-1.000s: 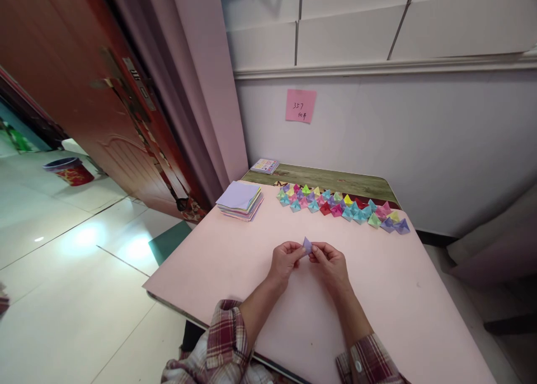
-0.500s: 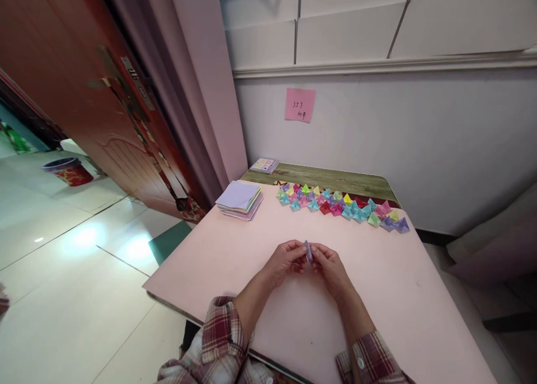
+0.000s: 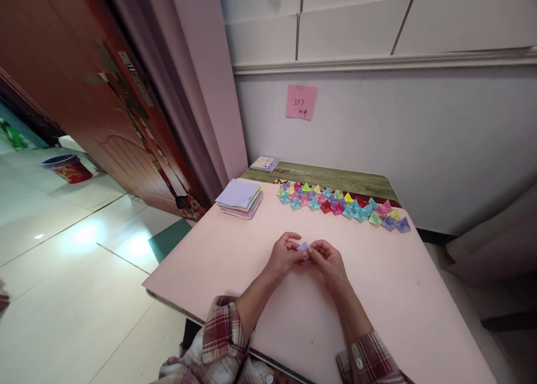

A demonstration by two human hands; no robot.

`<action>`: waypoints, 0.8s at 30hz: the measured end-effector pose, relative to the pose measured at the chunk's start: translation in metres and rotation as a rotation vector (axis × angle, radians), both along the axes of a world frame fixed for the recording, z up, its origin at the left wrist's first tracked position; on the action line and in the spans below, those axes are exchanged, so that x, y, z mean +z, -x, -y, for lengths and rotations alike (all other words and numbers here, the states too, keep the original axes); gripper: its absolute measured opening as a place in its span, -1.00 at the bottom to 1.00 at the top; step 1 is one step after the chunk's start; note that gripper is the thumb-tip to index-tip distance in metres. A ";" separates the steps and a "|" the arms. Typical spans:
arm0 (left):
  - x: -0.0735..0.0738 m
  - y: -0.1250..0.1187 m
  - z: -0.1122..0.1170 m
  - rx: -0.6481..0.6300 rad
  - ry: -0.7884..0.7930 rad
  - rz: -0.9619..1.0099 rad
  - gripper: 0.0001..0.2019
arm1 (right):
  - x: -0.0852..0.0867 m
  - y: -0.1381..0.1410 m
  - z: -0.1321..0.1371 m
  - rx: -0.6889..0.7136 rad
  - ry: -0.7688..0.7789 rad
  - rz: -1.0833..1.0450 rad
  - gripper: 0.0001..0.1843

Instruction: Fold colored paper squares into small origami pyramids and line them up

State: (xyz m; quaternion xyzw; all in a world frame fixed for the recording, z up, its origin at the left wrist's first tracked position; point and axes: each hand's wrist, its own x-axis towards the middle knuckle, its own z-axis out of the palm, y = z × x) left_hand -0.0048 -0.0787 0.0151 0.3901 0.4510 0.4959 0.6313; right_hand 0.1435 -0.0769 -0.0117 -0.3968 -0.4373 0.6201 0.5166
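A small folded piece of purple paper (image 3: pixel 302 247) is held between my two hands above the pink-topped table (image 3: pixel 377 283). My left hand (image 3: pixel 286 255) pinches its left side, with the index finger raised a little. On the other side, my right hand (image 3: pixel 329 258) grips the paper's right edge between thumb and fingers. Beyond my hands, several folded paper pieces (image 3: pixel 337 207) in many colours stand in rows. To the left of these lies a stack of square paper sheets (image 3: pixel 239 196), a purple one on top.
A small printed packet (image 3: pixel 264 163) sits at the table's back left corner. On the wall is a pink note (image 3: pixel 301 102). A wooden door (image 3: pixel 84 65) and a purple curtain (image 3: pixel 210 82) stand at the left, with a red bin (image 3: pixel 67 168) on the floor.
The purple paper has turned, from edge-on to showing a flat triangular face. My left index finger has lifted. The view has shifted slightly.
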 end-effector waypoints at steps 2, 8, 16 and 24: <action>-0.003 0.000 -0.001 0.039 -0.010 -0.024 -0.47 | -0.002 0.002 -0.001 0.001 -0.012 -0.005 -0.66; -0.010 -0.002 -0.004 0.075 -0.056 -0.091 -0.56 | -0.004 0.001 -0.003 0.039 -0.053 0.071 -0.60; -0.003 -0.003 0.002 -0.026 0.107 -0.090 -0.71 | -0.002 -0.002 -0.003 -0.014 -0.091 0.052 -0.64; 0.016 0.004 0.008 -0.141 0.120 -0.018 -0.79 | -0.001 -0.002 0.000 0.033 -0.067 0.019 -0.67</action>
